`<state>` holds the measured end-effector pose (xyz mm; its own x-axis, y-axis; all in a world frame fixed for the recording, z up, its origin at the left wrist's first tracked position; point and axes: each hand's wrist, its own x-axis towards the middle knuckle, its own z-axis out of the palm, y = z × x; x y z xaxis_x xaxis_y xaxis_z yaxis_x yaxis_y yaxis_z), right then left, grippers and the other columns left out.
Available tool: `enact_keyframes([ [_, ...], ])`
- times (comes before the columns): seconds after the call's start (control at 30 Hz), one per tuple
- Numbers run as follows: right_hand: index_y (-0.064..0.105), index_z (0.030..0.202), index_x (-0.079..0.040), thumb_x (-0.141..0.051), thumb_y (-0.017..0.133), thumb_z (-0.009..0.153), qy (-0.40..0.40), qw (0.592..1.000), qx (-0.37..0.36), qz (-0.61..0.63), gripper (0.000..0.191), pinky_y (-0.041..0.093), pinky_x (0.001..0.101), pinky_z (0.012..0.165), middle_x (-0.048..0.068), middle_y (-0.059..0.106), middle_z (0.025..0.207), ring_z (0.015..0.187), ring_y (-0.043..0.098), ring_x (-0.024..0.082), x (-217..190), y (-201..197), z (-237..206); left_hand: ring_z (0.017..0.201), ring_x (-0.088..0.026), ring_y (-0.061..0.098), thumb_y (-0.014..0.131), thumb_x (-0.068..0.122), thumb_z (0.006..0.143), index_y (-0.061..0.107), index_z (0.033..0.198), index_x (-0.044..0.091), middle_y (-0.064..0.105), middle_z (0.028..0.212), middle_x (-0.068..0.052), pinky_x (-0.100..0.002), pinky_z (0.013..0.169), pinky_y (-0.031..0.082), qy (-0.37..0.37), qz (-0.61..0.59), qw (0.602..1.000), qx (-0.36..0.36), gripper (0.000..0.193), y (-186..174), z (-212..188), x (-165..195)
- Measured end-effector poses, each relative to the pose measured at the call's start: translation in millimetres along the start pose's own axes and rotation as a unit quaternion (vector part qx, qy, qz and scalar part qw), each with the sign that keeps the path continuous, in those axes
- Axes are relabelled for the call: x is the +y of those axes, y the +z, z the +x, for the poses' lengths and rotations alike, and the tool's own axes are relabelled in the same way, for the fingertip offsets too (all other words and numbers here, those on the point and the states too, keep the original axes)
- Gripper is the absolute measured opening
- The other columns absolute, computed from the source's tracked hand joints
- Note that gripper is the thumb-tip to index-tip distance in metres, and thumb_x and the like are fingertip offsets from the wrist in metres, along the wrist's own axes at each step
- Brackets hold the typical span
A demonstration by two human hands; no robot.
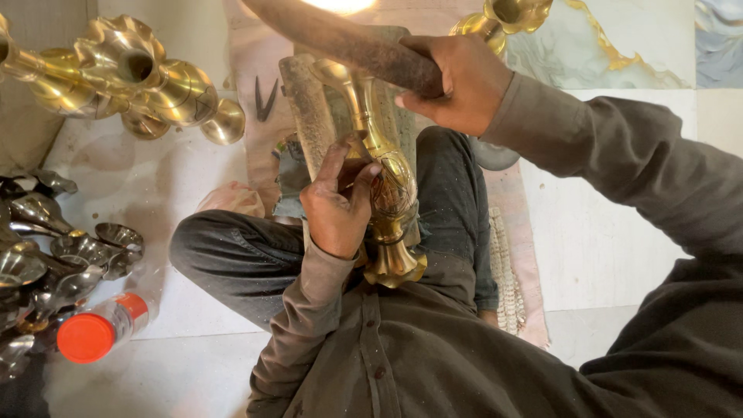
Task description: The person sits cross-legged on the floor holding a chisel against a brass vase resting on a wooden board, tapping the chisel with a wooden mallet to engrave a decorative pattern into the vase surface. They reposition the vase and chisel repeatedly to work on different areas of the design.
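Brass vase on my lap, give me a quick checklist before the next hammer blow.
1. Brass vase resting on the wooden block: ok.
2. Left hand steadying the vase body: ok.
3. Right hand gripping the dark mallet: ok.
4. Punch tip seated under the left fingers: cannot tell.
5. Fingers out of the mallet's path: cannot tell.
6. Finished brass pieces and the orange-capped bottle apart from the work: ok.
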<state>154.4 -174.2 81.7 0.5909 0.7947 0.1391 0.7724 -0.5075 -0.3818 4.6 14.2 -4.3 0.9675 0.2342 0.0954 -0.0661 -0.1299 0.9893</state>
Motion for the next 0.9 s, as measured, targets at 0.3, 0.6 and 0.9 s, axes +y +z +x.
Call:
enact_keyframes([
  [0.3, 0.067, 0.124, -0.002, -0.008, 0.078, 0.085, -0.016, 0.999, 0.005, -0.027, 0.041, 0.056, 0.0447, 0.076, 0.014, 0.073, 0.097, 0.085, 0.074, 0.033, 4, 2, -2, 0.085, -0.012, 0.078, 0.077, 0.0, 0.093, 0.062, 0.134, 0.003, 0.081, 0.096, -0.012, -0.026, 0.076, 0.062, 0.019, 0.031, 0.999, 0.012, 0.044, 0, 0, -3],
  [0.6, 0.07, 0.114, -0.003, -0.001, 0.076, 0.073, -0.066, 0.992, -0.003, -0.106, 0.041, 0.052, 0.0538, 0.077, 0.015, 0.074, 0.091, 0.082, 0.073, 0.036, 0, -3, 1, 0.085, -0.013, 0.077, 0.076, 0.0, 0.096, 0.061, 0.135, 0.001, 0.08, 0.095, -0.012, -0.027, 0.076, 0.061, 0.02, 0.034, 0.999, 0.002, 0.042, -2, -2, -4],
  [0.9, 0.068, 0.119, -0.003, -0.007, 0.079, 0.078, -0.028, 0.995, 0.003, -0.099, 0.043, 0.054, 0.052, 0.078, 0.013, 0.073, 0.091, 0.081, 0.074, 0.034, -5, 0, -1, 0.086, -0.012, 0.077, 0.074, 0.002, 0.096, 0.06, 0.137, 0.0, 0.08, 0.096, -0.011, -0.026, 0.078, 0.062, 0.011, 0.004, 1.0, -0.003, 0.042, -2, -2, -7],
])
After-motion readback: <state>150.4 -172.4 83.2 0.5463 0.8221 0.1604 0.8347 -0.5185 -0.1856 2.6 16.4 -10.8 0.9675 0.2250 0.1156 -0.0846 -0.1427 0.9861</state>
